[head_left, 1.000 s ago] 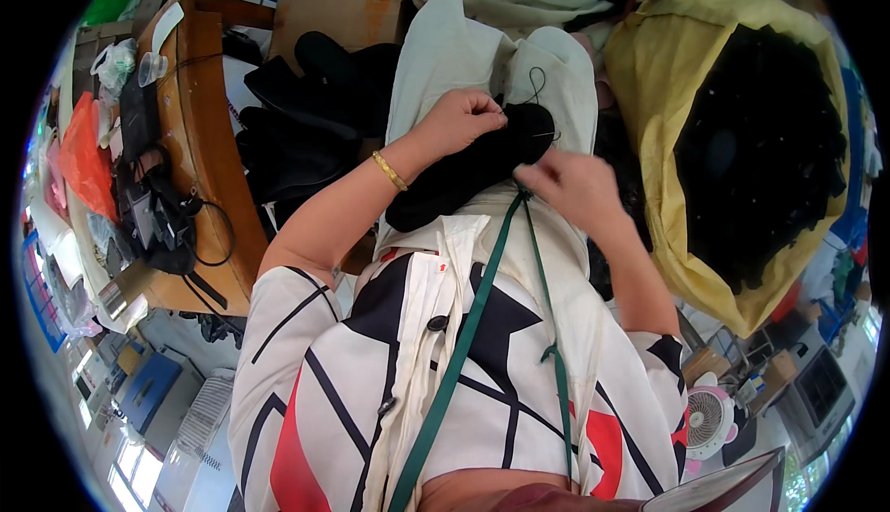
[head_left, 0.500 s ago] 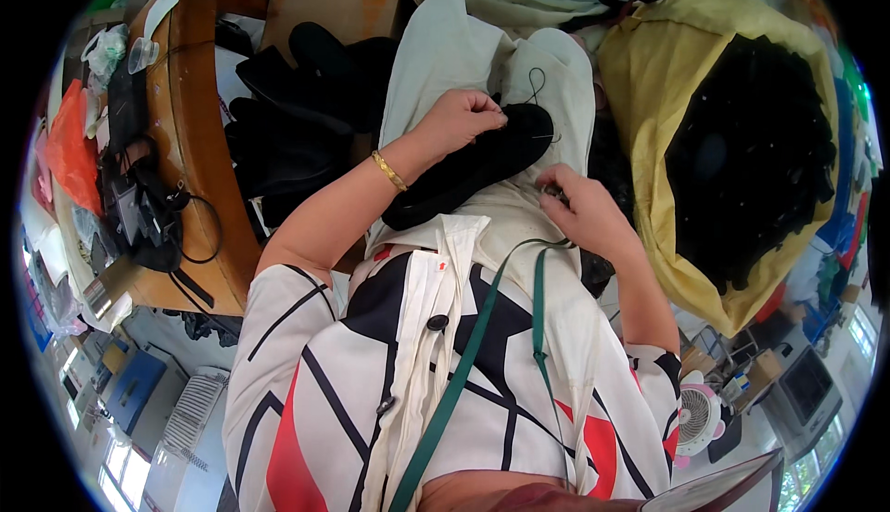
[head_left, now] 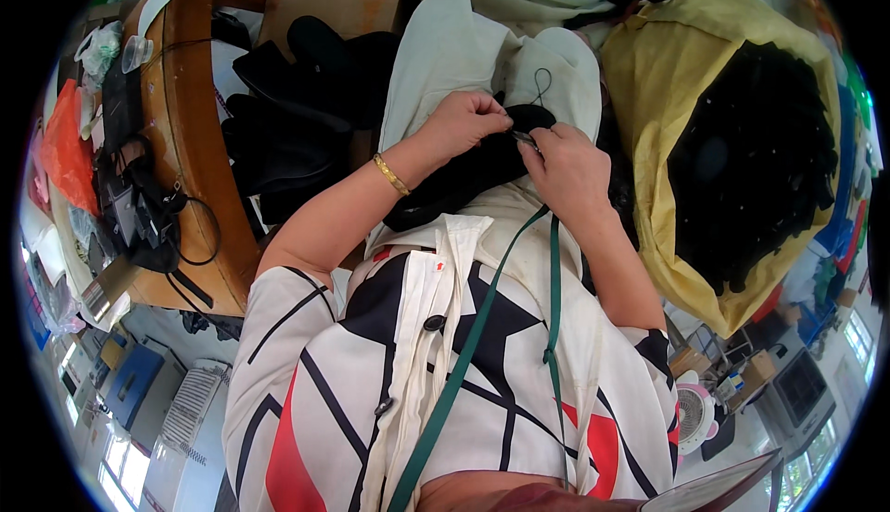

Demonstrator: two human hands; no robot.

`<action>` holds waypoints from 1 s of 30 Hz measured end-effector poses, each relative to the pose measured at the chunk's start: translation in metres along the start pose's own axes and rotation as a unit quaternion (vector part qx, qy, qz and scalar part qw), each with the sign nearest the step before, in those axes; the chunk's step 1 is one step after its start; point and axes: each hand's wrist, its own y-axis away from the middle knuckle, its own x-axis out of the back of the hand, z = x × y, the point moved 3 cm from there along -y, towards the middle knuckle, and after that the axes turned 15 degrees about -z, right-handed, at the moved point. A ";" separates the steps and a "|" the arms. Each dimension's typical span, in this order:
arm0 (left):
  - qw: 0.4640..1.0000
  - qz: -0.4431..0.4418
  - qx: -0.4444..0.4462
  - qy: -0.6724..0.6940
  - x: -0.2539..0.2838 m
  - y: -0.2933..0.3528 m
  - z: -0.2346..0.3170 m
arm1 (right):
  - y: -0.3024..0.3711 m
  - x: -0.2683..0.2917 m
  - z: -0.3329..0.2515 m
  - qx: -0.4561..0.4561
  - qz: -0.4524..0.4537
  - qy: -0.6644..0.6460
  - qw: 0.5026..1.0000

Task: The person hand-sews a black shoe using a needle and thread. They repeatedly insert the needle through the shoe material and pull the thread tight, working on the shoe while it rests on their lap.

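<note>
A black cloth shoe lies slantwise across my lap on a whitish apron, its tip away from me and to the right. My left hand pinches thumb and fingertips together over the shoe's far part; what they hold is too small to make out. My right hand is closed on small metal thread snips, whose tip points at the left fingertips. A green ribbon runs from the right hand down my front. Beyond the shoe's tip, a thin dark thread loop lies on the apron.
A yellow sack full of black pieces stands at the right. Several black shoes are heaped at the left, before a cardboard box. A wooden table with a dark bag borders the far left.
My right hand has moved up and left from beside the shoe onto its tip, bringing the snips close to the left fingertips. The left hand has barely moved.
</note>
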 end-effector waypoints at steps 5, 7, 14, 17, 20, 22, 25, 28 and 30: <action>1.000 -0.008 0.011 -0.003 0.000 0.000 0.001 | -0.004 -0.001 0.000 0.001 -0.007 0.000 1.000; 1.000 -0.008 0.012 -0.002 0.000 0.000 0.001 | -0.005 -0.002 0.000 0.002 -0.008 0.002 1.000; 1.000 -0.013 0.018 -0.012 0.000 -0.001 0.002 | 0.000 -0.004 -0.003 0.010 -0.006 0.000 1.000; 1.000 0.013 -0.012 -0.004 0.000 0.003 0.011 | 0.012 0.013 -0.014 0.063 -0.023 -0.025 0.997; 0.985 0.014 -0.130 -0.115 -0.001 0.001 0.020 | 0.016 0.025 -0.006 0.036 0.020 -0.083 0.996; 0.964 -0.026 -0.148 -0.220 -0.008 0.003 0.022 | 0.017 0.017 0.009 0.014 0.004 -0.083 0.996; 0.904 -0.104 -0.171 -0.378 -0.018 0.013 0.033 | 0.021 -0.005 0.032 0.031 0.002 -0.068 0.997; 0.893 -0.138 -0.128 -0.408 -0.024 0.029 0.035 | 0.029 -0.011 0.041 0.046 -0.037 -0.050 0.997; 0.935 -0.142 -0.043 -0.321 -0.022 0.040 0.033 | 0.036 -0.013 0.057 0.036 -0.007 -0.143 0.989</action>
